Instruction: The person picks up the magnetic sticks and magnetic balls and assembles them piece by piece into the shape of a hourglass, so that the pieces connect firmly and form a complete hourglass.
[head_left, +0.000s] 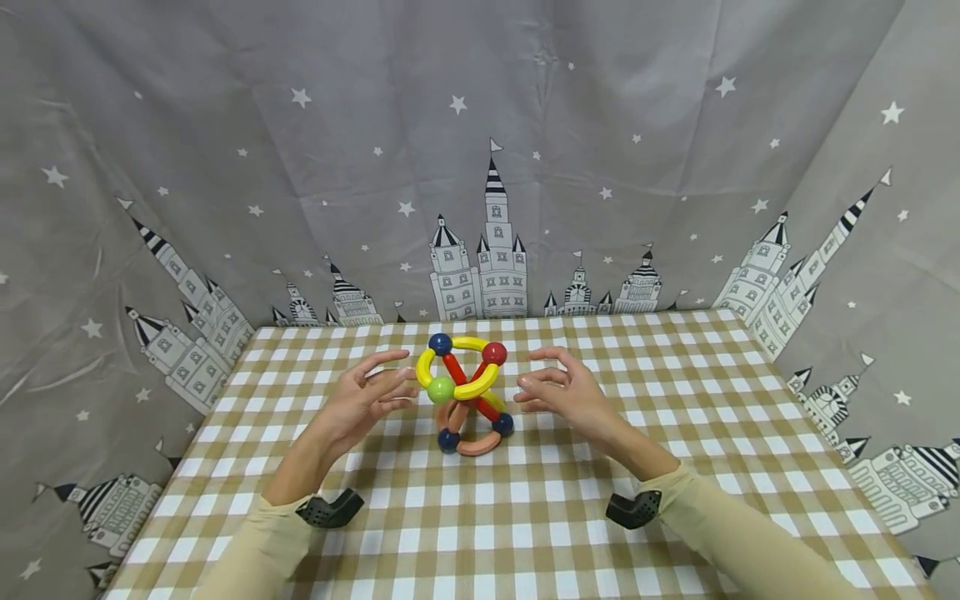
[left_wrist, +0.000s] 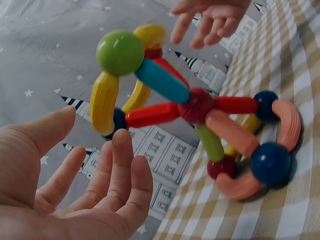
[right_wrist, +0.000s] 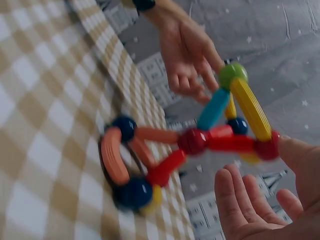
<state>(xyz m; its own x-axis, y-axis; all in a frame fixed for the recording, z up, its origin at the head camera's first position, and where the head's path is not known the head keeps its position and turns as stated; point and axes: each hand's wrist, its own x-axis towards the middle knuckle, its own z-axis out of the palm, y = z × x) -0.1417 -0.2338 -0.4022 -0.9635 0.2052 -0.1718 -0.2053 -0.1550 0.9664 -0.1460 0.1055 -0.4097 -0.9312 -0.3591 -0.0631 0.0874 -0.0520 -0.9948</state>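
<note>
A toy structure point(head_left: 466, 392) made of coloured rods and balls stands on a checked tablecloth point(head_left: 675, 467), near the middle of the table and towards its far edge. It is built from curved yellow and salmon pieces, straight red rods, and blue, red and green balls; a green ball point(head_left: 441, 389) sits on the side facing the camera. A salmon ring point(head_left: 478, 446) with dark blue balls forms the base that rests on the cloth.

The left hand point(head_left: 366, 398) is held just beside the structure on its left, fingers spread and loosely curved, gripping nothing. The right hand point(head_left: 561, 392) is held just beside it on the right, equally wide and relaxed, also holding nothing. From the head view neither hand can be seen touching the toy. In the right wrist view one fingertip appears very near the red ball point(right_wrist: 268, 148) at the top; whether contact is made cannot be told.

A grey curtain point(head_left: 480, 167) printed with stars and castles surrounds the table.

If the structure is to be taken up well, it is judged that both sides should be cupped together with light, even pressure, since the joints look easily parted. The upper loop seems top-heavy, so support is best given low on the frame, near the central red ball point(left_wrist: 197, 104), rather than at the yellow arcs
</note>
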